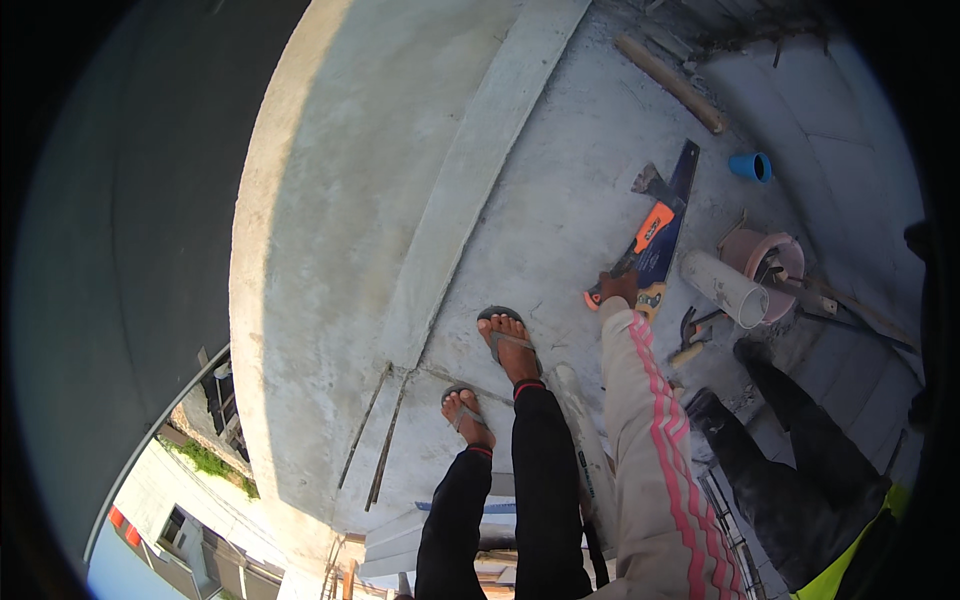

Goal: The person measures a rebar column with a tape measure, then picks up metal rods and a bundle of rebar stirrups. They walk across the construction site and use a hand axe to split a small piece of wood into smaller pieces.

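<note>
My right hand (617,288) is closed around the black handle end of a long orange-and-black tool (654,226), whose exact kind I cannot make out. Beneath and beside it lies a handsaw (683,175) with a dark blue blade and a pale wooden handle, partly covered by the tool. A small grey flat-ended piece (650,182) shows by the tool's far end; whether the two are joined is unclear. Near my wrist a hammer (692,340) rests on the concrete floor. My left hand does not show.
Right of my hand stand a white pipe piece (725,288), a pinkish bucket (778,262) holding tools, and a blue cup (750,167). A wooden pole (670,83) lies farther off. Another person's dark-clad legs (770,450) are close on the right. A raised concrete ledge (460,200) runs on the left.
</note>
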The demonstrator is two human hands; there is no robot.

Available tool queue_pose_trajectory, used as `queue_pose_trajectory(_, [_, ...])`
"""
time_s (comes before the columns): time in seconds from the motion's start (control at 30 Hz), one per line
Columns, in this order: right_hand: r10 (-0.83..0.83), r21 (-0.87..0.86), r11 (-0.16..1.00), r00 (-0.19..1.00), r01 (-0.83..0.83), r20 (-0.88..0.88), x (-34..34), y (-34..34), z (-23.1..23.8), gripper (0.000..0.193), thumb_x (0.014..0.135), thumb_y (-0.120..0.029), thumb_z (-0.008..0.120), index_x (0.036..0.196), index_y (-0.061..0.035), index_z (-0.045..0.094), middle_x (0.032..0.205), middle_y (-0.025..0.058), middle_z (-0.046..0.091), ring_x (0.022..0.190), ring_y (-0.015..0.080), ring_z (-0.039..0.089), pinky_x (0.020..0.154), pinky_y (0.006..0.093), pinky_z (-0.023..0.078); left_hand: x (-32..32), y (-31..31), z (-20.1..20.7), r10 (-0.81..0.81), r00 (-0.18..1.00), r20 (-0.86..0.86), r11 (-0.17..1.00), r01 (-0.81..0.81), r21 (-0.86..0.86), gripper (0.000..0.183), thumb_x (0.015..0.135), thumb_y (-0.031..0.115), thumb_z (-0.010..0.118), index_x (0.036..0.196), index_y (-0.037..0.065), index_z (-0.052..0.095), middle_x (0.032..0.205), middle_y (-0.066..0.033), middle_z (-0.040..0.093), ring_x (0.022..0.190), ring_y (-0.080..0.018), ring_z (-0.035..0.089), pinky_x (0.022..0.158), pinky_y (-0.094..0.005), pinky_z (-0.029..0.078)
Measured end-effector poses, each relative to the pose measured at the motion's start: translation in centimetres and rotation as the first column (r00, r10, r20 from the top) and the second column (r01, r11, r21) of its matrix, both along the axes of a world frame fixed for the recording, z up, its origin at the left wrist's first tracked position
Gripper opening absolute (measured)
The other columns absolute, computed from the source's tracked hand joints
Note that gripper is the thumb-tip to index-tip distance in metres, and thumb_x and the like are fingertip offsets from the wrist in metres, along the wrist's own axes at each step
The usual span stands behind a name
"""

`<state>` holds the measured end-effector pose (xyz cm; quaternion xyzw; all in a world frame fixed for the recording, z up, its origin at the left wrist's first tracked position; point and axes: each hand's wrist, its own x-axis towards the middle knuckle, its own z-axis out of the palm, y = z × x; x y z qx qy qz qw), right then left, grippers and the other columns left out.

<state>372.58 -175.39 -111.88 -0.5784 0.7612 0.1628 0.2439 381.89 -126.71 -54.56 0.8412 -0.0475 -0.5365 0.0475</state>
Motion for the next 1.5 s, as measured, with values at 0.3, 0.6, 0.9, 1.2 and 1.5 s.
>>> queue_pose_trajectory(0.3, [-0.202, -0.044, 0.976, 0.967, 0.211, 0.157, -2.8, -2.7, -1.2, 0.072, 0.068, -0.025, 0.078, 0.126, 0.0098, 0.055, 0.107, 0.0256, 0.071, 0.097, 0.0380, 0.068, 0.090, 0.0439, 0.052, -0.6, 0.9, 0.6, 0.227, 0.972, 0.068, 0.943, -0.201, -0.266, 0.033, 0.095, 0.030, 0.066, 0.070, 0.009, 0.059, 0.066, -0.0116, 0.063, 0.059, -0.0298, 0.059, 0.053, -0.0452, 0.048])
queue_pose_trajectory(0.6, [-0.423, 0.301, 0.901, 0.786, 0.312, 0.451, -0.9, -6.1, 16.8, 0.027, 0.086, -0.019, 0.078, 0.088, -0.0021, 0.056, 0.057, 0.0105, 0.055, 0.039, 0.0226, 0.052, 0.034, 0.0407, 0.041, 2.1, -1.9, 8.1, 0.462, 0.875, 0.148, 0.703, -0.259, -0.663, 0.040, 0.094, 0.031, 0.068, 0.065, 0.008, 0.056, 0.058, -0.0098, 0.060, 0.049, -0.0278, 0.053, 0.049, -0.0461, 0.046])
queue_pose_trajectory(0.9, [-0.685, 0.902, 0.427, 0.672, 0.058, 0.281, 4.5, 3.7, 45.7, 0.013, 0.094, -0.016, 0.066, 0.094, -0.0112, 0.053, 0.072, 0.0009, 0.052, 0.054, 0.0127, 0.050, 0.046, 0.0343, 0.044, 4.1, -3.3, 15.0, 0.598, 0.800, 0.051, 0.745, -0.532, -0.402, 0.029, 0.081, 0.013, 0.081, 0.071, 0.006, 0.055, 0.055, -0.0034, 0.055, 0.048, -0.0118, 0.051, 0.047, -0.0326, 0.043])
queue_pose_trajectory(1.2, [-0.384, 0.826, 0.275, 0.732, -0.491, 0.563, 14.7, 10.6, 68.3, 0.025, 0.095, -0.014, 0.071, 0.110, -0.0106, 0.051, 0.071, 0.0002, 0.047, 0.053, 0.0122, 0.048, 0.049, 0.0309, 0.043, 3.4, -3.4, 21.6, 0.733, 0.634, 0.247, 0.578, -0.388, -0.718, 0.028, 0.083, 0.016, 0.078, 0.075, 0.008, 0.053, 0.060, -0.0079, 0.052, 0.052, -0.0198, 0.049, 0.051, -0.0384, 0.042])
queue_pose_trajectory(1.5, [0.200, 0.397, -0.110, 0.371, -0.911, 0.907, 23.3, 16.8, 77.0, 0.025, 0.089, -0.015, 0.078, 0.090, -0.0046, 0.056, 0.063, 0.0023, 0.053, 0.051, 0.0157, 0.055, 0.049, 0.0317, 0.046, -2.6, -0.9, 24.6, 0.915, 0.322, 0.244, 0.356, -0.354, -0.865, 0.025, 0.084, 0.016, 0.077, 0.079, 0.008, 0.054, 0.069, -0.0092, 0.056, 0.060, -0.0265, 0.051, 0.059, -0.0395, 0.044])
